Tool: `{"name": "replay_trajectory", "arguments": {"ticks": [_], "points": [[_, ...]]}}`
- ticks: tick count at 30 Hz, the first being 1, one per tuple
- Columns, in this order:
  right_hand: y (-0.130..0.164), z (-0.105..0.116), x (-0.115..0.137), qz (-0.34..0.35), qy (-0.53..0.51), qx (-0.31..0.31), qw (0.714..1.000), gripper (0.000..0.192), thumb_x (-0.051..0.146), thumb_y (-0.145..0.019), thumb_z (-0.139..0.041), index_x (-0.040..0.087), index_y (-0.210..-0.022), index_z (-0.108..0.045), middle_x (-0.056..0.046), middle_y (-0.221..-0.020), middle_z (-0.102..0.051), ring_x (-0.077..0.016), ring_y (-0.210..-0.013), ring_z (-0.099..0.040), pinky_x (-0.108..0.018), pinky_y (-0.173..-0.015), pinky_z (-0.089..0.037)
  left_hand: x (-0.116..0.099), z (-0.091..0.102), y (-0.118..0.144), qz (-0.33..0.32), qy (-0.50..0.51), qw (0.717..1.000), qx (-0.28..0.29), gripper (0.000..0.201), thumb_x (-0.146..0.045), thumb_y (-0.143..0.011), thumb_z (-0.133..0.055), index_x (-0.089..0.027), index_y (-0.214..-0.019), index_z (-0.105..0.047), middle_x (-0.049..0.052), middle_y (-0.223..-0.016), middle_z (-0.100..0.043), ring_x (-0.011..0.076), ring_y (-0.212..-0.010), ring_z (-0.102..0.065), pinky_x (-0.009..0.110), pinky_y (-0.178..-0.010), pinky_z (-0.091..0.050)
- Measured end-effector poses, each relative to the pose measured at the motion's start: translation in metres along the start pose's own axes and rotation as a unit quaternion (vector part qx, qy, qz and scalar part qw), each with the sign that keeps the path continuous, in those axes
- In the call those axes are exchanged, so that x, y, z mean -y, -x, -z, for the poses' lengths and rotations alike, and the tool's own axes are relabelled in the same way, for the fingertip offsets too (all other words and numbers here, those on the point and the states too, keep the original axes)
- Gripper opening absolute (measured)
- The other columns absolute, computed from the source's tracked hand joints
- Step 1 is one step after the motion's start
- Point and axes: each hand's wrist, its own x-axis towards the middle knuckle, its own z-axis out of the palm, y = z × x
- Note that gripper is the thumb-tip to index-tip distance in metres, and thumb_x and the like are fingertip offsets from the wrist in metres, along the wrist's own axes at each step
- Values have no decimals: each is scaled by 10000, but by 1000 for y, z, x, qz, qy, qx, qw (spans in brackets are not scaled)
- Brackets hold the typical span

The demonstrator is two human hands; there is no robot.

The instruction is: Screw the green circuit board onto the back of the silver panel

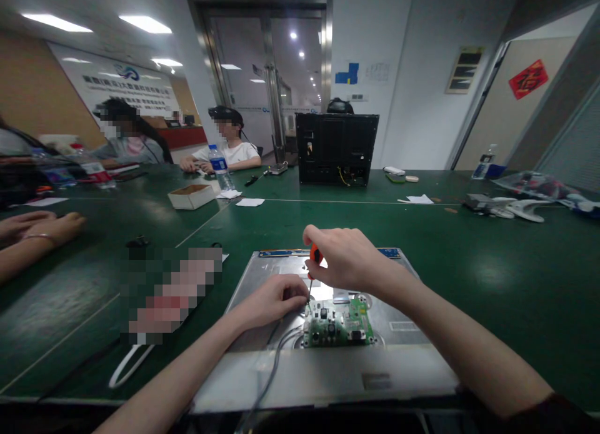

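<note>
Right hand (349,259) up top, fingers curled tight round the orange handle of a small screwdriver (313,268); the thin shaft drops straight down, tip at the upper left corner of the small green circuit board (338,324); left hand (274,299) sits low beside it, fingers folded in and pinching near the shaft's tip, though exactly what they grip is hidden; the board lies on the flat silver metal back panel of a screen (407,353), which rests at the near edge of the dark green worktop (492,259); grey cables (272,365) run from the board's left side toward the near edge; left of the panel, a white looped cord (129,365) lies on the worktop; toward the far left edge, another person's forearms (32,234) rest on the surface; mid-worktop, a shallow white cardboard box (191,196) with a clear plastic water bottle (220,167) just behind it; at the far edge a black upright monitor casing (336,148) stands, back facing this way; two more people sit at the far left corner.
</note>
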Motion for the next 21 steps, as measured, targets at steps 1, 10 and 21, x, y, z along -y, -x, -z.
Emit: {"name": "replay_trajectory", "arguments": {"ticks": [1,10,21], "points": [[1,1,0,6,-8,2,1000,174,234,-824,-514,183,-991,-509,-25,-804,-670,-117,-574,-493,-275,-502,-147,0,0,0,1,2,1000,1,139,-267,-831,-554,-158,-793,-632,-30,-631,-557,132,-599,-499,230,-573,-370],[-4,-3,-5,-2,-2,8,1000,287,499,-913,-511,213,-932,-522,-16,-760,-665,-128,-591,-523,-263,-525,-152,-3,1,0,-1,3,1000,-2,139,-271,-825,-556,-158,-777,-622,-18,-663,-575,140,-629,-518,236,-594,-384],[-3,-7,-4,60,-42,-27,997,181,314,-855,-540,192,-979,-491,-17,-863,-643,-113,-619,-488,-252,-511,-172,-2,0,-1,3,-8,1000,-4,139,-251,-821,-555,-156,-770,-642,-12,-672,-604,145,-635,-538,235,-605,-397]]}}
